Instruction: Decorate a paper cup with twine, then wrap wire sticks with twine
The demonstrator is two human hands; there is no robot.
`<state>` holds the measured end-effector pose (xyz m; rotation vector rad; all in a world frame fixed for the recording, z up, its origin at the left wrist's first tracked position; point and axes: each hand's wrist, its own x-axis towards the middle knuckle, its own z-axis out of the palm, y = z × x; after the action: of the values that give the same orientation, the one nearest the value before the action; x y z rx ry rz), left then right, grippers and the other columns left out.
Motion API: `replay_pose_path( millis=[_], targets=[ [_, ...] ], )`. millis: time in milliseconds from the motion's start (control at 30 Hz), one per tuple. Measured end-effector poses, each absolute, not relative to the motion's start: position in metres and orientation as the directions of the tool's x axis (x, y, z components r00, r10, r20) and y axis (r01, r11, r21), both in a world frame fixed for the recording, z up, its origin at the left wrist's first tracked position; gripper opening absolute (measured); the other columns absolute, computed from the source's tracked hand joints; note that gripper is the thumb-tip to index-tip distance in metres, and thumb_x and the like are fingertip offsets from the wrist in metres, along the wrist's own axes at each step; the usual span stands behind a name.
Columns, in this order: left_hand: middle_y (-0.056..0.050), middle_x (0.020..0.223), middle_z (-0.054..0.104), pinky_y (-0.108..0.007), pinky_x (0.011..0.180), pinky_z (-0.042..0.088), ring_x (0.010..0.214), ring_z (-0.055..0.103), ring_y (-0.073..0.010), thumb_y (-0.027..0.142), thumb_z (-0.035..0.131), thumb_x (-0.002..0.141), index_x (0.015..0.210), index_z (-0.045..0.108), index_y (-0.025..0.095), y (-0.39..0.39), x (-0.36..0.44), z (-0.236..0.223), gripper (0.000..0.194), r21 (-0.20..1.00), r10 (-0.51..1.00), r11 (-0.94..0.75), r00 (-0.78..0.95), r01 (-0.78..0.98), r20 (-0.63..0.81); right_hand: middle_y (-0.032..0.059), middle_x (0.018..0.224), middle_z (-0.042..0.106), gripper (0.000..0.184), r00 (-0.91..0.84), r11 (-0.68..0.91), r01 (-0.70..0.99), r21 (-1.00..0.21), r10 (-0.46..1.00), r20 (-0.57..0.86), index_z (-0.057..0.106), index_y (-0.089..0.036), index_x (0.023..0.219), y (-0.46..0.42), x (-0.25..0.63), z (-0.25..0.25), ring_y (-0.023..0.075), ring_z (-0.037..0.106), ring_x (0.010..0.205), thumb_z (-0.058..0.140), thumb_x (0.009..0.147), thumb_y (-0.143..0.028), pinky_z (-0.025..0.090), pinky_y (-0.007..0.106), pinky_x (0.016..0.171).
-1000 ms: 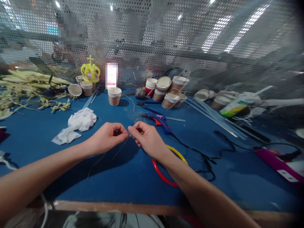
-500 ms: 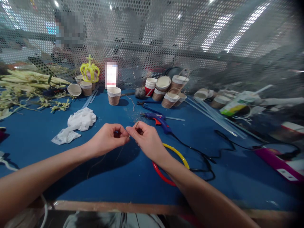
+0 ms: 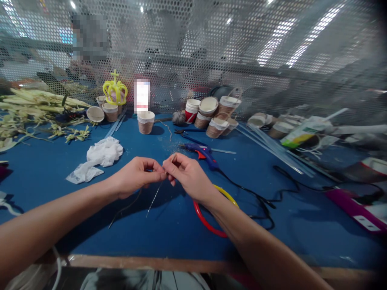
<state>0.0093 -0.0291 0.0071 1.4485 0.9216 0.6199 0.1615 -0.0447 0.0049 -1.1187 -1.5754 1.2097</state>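
Note:
Above the middle of the blue table (image 3: 169,237), my left hand (image 3: 139,175) and my right hand (image 3: 189,175) meet at the fingertips. Both pinch a thin piece of twine (image 3: 124,209); the pinched part is mostly hidden by the fingers. One brown end hangs below my left hand, curving to the left. A second, twisted strand (image 3: 153,199), lighter and glinting, dangles between the hands; whether it belongs to the same twine I cannot tell. A blue glue gun (image 3: 205,153) lies just beyond my right hand.
A red and yellow ring (image 3: 208,225) lies under my right forearm. White crumpled tissue (image 3: 104,152) sits left, a twine-wrapped cup (image 3: 146,124) behind. More cups (image 3: 216,127), clear glue sticks (image 3: 272,151), a black cable (image 3: 242,187) and a purple power strip (image 3: 353,209) spread right.
The hanging strands swing out and show more clearly below the hands. My fingertips have shifted slightly, still pinched together in the same place.

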Motion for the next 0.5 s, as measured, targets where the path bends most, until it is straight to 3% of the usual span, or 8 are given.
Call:
replay_pose_path(
  millis=[500],
  targets=[
    [0.006, 0.052, 0.044, -0.018, 0.043, 0.021, 0.046, 0.031, -0.0036, 0.026, 0.059, 0.064, 0.062, 0.053, 0.011, -0.0313, 0.0103, 0.0056, 0.015, 0.983, 0.869, 0.017, 0.484, 0.184, -0.105, -0.0062, 0.049, 0.042, 0.024, -0.130, 0.207, 0.398, -0.894, 0.977, 0.169, 0.044, -0.018, 0.062, -0.0446, 0.1608, 0.0051, 0.0068, 0.039, 0.043, 0.052, 0.077, -0.035, 0.032, 0.021, 0.044]
  ],
)
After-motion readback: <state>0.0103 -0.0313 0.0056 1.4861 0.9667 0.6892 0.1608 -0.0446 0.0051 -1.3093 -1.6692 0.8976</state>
